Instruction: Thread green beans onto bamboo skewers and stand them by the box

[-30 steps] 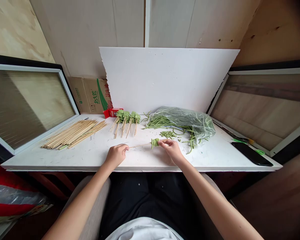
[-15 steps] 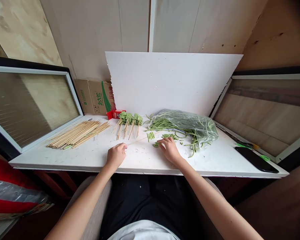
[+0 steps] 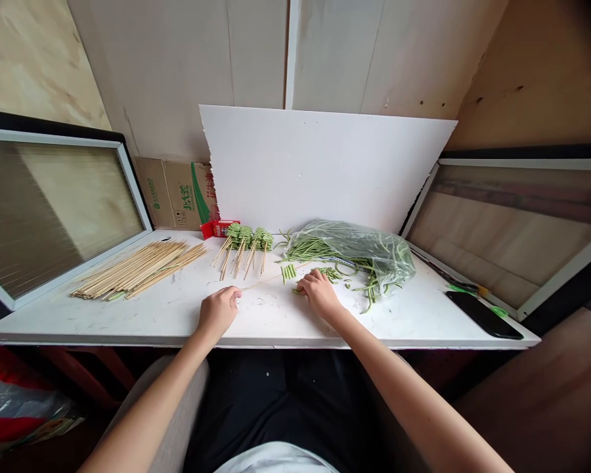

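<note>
My left hand pinches the near end of a thin bamboo skewer that slants up to the right over the white table. Several short green bean pieces are threaded on its far part. My right hand rests palm down on the table just right of the skewer, fingers curled over loose cut bean pieces. What its fingers grip is hidden.
A pile of bare skewers lies at the left. Finished bean skewers sit at the back by a red carton. A plastic bag of long beans lies at the right; a black phone and scissors further right.
My right hand let go of the skewer's tip and dropped onto the loose bean pieces. The skewer tilted up away from me, its bean pieces now further along it.
</note>
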A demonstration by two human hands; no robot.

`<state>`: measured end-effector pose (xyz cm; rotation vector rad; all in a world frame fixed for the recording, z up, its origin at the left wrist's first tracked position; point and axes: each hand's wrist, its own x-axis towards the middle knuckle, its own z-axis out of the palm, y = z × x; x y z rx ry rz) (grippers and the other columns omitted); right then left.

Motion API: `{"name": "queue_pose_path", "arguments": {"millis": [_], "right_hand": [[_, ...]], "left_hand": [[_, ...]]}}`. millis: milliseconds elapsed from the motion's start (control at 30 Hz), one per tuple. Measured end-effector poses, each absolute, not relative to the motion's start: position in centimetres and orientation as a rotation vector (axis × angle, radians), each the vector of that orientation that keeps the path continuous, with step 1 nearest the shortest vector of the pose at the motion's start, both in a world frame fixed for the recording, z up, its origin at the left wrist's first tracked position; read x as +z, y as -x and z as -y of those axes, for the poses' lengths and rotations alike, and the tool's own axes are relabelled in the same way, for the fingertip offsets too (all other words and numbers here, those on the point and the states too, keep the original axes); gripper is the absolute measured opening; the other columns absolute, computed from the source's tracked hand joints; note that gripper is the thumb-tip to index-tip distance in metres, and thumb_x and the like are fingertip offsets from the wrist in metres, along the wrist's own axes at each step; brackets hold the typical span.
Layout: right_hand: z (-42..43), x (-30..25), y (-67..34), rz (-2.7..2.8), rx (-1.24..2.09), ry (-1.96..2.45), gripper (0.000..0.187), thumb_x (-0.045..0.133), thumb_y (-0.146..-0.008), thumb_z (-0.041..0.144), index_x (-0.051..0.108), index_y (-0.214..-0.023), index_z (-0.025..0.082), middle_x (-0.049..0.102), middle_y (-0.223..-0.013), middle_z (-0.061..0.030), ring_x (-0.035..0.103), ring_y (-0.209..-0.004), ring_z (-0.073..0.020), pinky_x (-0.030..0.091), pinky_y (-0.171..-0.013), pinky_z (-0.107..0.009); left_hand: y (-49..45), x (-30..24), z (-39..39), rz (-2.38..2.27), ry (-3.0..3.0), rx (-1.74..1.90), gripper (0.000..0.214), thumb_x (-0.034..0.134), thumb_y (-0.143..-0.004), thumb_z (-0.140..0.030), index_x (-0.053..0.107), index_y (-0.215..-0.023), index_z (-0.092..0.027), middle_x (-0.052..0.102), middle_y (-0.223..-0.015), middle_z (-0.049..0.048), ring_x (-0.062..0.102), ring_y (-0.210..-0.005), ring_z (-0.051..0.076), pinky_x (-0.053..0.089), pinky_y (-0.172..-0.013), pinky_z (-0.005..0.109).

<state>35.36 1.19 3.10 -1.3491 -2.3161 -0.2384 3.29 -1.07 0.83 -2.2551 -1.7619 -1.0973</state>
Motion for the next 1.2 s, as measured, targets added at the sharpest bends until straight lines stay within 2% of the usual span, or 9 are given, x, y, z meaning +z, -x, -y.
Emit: {"name": "queue_pose_path", "arguments": {"millis": [133, 267, 367, 500, 667, 767, 933, 1200], "right_hand": [[-1.2, 2.6, -35.7, 2.303, -0.273, 1.371, 0.038, 0.051, -0.098, 0.004, 0.079, -0.115, 0.022, 0.071, -0.103, -0.0127, 0.051, -0.104, -0.0306, 0.039, -0.084, -0.040], [-0.7, 1.9, -36.5, 2.146, -0.227, 1.397, 0.036, 0.047, -0.102, 0.011, 0.079, -0.116, 0.023, 0.068, -0.110, -0.0133, 0.050, -0.106, -0.0308, 0.041, -0.088, -0.041], [0.0, 1.7, -37.1, 1.956, -0.073, 1.369, 0.033, 0.045, -0.105, 0.018, 0.077, -0.111, 0.021, 0.068, -0.108, -0.0136, 0.053, -0.105, -0.0303, 0.044, -0.091, -0.042], [1.0, 1.9, -38.2, 1.672, 0.261, 1.231, 0.028, 0.052, -0.104, 0.040, 0.073, -0.105, 0.022, 0.071, -0.111, -0.0121, 0.059, -0.106, -0.0293, 0.049, -0.088, -0.041], [1.2, 2.4, -39.5, 1.298, 0.619, 1.142, 0.044, 0.067, -0.091, 0.061, 0.074, -0.105, 0.020, 0.075, -0.116, -0.0128, 0.067, -0.106, -0.0274, 0.051, -0.084, -0.035], [1.1, 2.3, -40.0, 1.163, 0.739, 1.148, 0.050, 0.073, -0.083, 0.065, 0.076, -0.106, 0.020, 0.077, -0.112, -0.0128, 0.069, -0.105, -0.0289, 0.050, -0.082, -0.035], [1.2, 2.2, -40.1, 1.094, 0.823, 1.149, 0.054, 0.073, -0.081, 0.069, 0.079, -0.107, 0.022, 0.079, -0.109, -0.0108, 0.068, -0.108, -0.0315, 0.048, -0.076, -0.034], [1.5, 2.4, -39.7, 1.151, 0.829, 1.159, 0.052, 0.068, -0.085, 0.071, 0.080, -0.105, 0.023, 0.080, -0.111, -0.0093, 0.068, -0.110, -0.0311, 0.046, -0.075, -0.035]], "left_hand": [[-3.2, 0.7, 1.0, 1.737, 2.243, -1.109, 0.025, 0.051, -0.088, -0.014, 0.074, -0.090, -0.025, 0.082, -0.093, 0.0014, 0.075, -0.083, 0.022, 0.050, -0.068, 0.028], [-3.1, 0.5, 0.9, 1.722, 2.234, -1.117, 0.025, 0.052, -0.088, -0.014, 0.073, -0.090, -0.026, 0.082, -0.091, 0.0009, 0.075, -0.082, 0.022, 0.049, -0.067, 0.027], [-3.0, 0.4, 0.8, 1.730, 2.224, -1.113, 0.024, 0.052, -0.089, -0.016, 0.073, -0.090, -0.026, 0.082, -0.091, 0.0008, 0.075, -0.082, 0.022, 0.049, -0.067, 0.028], [-3.0, 0.4, 0.8, 1.698, 2.286, -1.101, 0.025, 0.049, -0.089, -0.016, 0.072, -0.090, -0.026, 0.081, -0.091, 0.0004, 0.075, -0.083, 0.022, 0.050, -0.070, 0.028], [-2.9, 0.4, 0.9, 1.638, 2.349, -1.088, 0.026, 0.047, -0.086, -0.015, 0.071, -0.090, -0.025, 0.079, -0.083, 0.0006, 0.074, -0.079, 0.020, 0.051, -0.071, 0.026], [-3.0, 0.3, 0.9, 1.615, 2.366, -1.080, 0.026, 0.046, -0.088, -0.016, 0.071, -0.090, -0.025, 0.079, -0.084, 0.0011, 0.074, -0.080, 0.020, 0.051, -0.071, 0.026], [-3.1, 0.3, 1.0, 1.601, 2.386, -1.056, 0.028, 0.046, -0.085, -0.013, 0.071, -0.091, -0.024, 0.078, -0.085, 0.0003, 0.073, -0.080, 0.019, 0.051, -0.072, 0.026], [-3.2, 0.2, 0.9, 1.576, 2.389, -1.048, 0.026, 0.049, -0.085, -0.012, 0.071, -0.090, -0.023, 0.077, -0.082, 0.0000, 0.072, -0.076, 0.019, 0.048, -0.070, 0.027]]}}
